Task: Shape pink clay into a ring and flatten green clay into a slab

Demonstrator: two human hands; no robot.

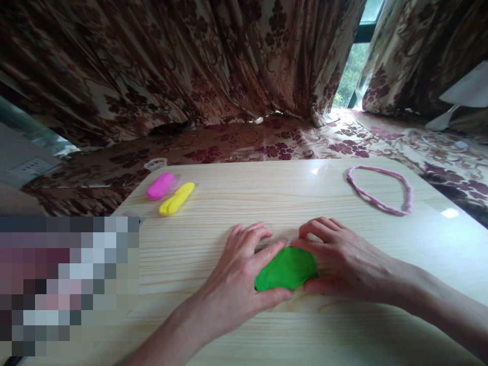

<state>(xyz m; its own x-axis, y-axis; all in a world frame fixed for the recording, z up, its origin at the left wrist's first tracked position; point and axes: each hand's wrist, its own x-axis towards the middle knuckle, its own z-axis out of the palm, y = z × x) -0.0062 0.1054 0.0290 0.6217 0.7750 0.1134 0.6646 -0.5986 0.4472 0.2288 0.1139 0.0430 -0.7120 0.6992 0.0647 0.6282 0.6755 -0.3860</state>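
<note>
A flattened piece of green modelling clay [287, 268] lies on the pale wood-grain table [229, 188], close to its front. My left hand [249, 267] holds the clay's left edge, thumb at the near side and index finger along the far side. On the opposite edge, my right hand [331, 256] grips it between thumb and fingers. Part of the clay's outline is hidden under the fingers. Toward the back left lie a pink lump of clay [160, 186] and a folded yellow strip of clay [177, 199], apart from both hands.
A thin pink twisted loop [381, 203] rests at the back right of the table. Behind stand patterned curtains [229, 61] and a floral-covered ledge [282, 145]. A white lamp [467, 86] is at the far right. Pixel blocks cover the lower left.
</note>
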